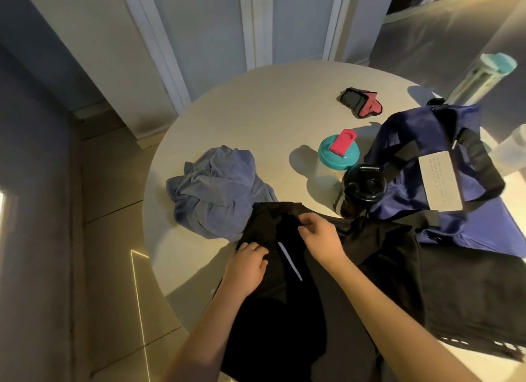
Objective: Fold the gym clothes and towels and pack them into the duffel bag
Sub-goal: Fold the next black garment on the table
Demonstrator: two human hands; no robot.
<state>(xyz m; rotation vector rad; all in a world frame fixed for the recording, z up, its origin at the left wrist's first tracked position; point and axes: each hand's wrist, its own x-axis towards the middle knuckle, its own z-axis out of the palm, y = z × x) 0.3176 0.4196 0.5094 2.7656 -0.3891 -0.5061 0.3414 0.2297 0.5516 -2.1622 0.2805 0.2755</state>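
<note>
A black garment (273,304) with a thin white stripe lies spread over the near edge of the round table (256,102). My left hand (247,263) grips its left edge with curled fingers. My right hand (318,235) pinches the fabric near its top edge. A crumpled blue-grey towel (216,188) sits just left of the garment, touching it. The navy duffel bag (438,176) with black straps lies at the right. More black clothing (461,293) is piled in front of the bag.
A shaker bottle with a teal lid and pink cap (337,156) and a black-lidded bottle (361,188) stand between the towel and the bag. A small black and pink item (360,102) lies at the far side. A teal-capped bottle (481,77) stands at the far right.
</note>
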